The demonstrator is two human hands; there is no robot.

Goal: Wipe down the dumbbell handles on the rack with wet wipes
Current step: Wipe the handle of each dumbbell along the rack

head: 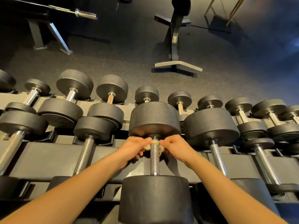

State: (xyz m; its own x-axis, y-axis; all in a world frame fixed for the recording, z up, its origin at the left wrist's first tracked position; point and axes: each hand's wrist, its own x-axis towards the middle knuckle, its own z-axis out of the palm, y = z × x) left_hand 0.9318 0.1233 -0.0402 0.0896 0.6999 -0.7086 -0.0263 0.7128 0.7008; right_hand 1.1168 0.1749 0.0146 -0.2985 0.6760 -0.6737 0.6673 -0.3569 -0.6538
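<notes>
Most of the wipe (pixel 154 141) is hidden. Only a thin pale band shows, wrapped round the far end of the handle (pixel 154 160), right under the big round weight, with small bunched bits poking out at each side. The left hand (pixel 137 147) pinches one end of it and the right hand (pixel 175 148) pinches the other, one hand on each side of the bar. The curled fingers underneath are hard to see.

The handle belongs to a big black dumbbell (pixel 155 201) in the near row. Its near weight is cut off at the bottom edge. Both bare arms run out of view there too.

The rack (pixel 48 157) holds two rows of dumbbells, big ones close by and smaller ones behind. The ones at the far left and far right are cut off.

Past the rack, the floor (pixel 129 65) is dark and speckled. A barbell (pixel 80 12) end and a metal stand (pixel 175 46) sit in dim light.
</notes>
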